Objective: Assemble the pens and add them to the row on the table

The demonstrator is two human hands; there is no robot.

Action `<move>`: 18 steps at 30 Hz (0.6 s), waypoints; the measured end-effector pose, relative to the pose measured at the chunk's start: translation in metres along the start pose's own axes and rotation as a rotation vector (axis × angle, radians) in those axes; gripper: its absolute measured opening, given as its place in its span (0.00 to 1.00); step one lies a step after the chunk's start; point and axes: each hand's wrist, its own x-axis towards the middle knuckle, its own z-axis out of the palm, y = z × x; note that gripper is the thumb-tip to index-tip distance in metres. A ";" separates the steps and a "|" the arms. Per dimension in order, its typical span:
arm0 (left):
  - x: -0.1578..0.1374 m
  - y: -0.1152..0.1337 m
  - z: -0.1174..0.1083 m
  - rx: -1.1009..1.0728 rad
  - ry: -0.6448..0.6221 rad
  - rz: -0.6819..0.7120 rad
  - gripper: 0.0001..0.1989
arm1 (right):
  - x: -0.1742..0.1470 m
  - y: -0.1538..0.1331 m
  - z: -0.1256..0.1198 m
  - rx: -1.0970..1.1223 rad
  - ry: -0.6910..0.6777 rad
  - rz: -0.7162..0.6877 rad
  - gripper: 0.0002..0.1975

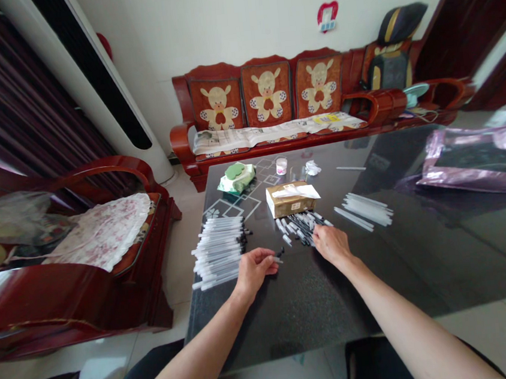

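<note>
Head view: left hand (256, 269) pinches pen (277, 260)

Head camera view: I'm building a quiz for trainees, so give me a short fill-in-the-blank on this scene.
1. The left hand holds a single ____.
2. The right hand rests on the loose pile of pen parts in front of the ____ box.
3. The stack of white pens lies to the ____ of the left hand.

Missing words: pen; cardboard; left

Head view, down over table (379, 272)
</note>
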 end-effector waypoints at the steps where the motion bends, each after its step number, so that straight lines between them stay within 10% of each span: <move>1: 0.002 -0.003 0.000 0.025 -0.006 0.011 0.16 | 0.000 0.000 0.000 0.024 0.020 0.014 0.13; 18: 0.000 -0.002 0.005 0.524 -0.104 0.427 0.17 | 0.002 0.057 -0.015 1.278 -0.122 0.272 0.13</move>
